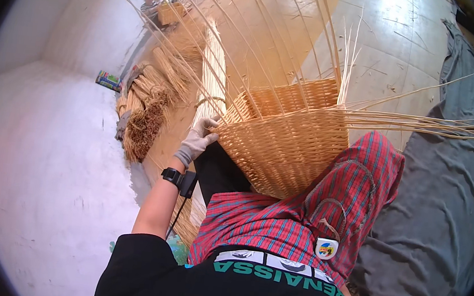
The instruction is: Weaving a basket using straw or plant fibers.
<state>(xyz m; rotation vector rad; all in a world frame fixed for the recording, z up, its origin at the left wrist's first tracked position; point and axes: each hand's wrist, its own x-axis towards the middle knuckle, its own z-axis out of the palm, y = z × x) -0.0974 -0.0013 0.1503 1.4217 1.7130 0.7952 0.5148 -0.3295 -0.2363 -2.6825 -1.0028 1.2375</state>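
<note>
A half-woven wicker basket (289,148) of tan willow rods rests tilted against my lap and knees. Long unwoven stakes rise from its far and left sides, and a bunch of rods (418,125) sticks out to the right from its right corner. My left hand (196,139), in a pale work glove, grips the basket's upper left corner, thumb and fingers closed on the edge there. My right hand is out of sight; only a bit of that arm shows low beside my shirt.
Beyond my left hand lies a long bundle of peeled rods (214,70). Tied brown bundles (147,110) lie along the white wall (46,151). A grey cloth (425,225) spreads on the right. A white tape measure (326,249) lies on my checked apron. Another person (149,7) sits far off.
</note>
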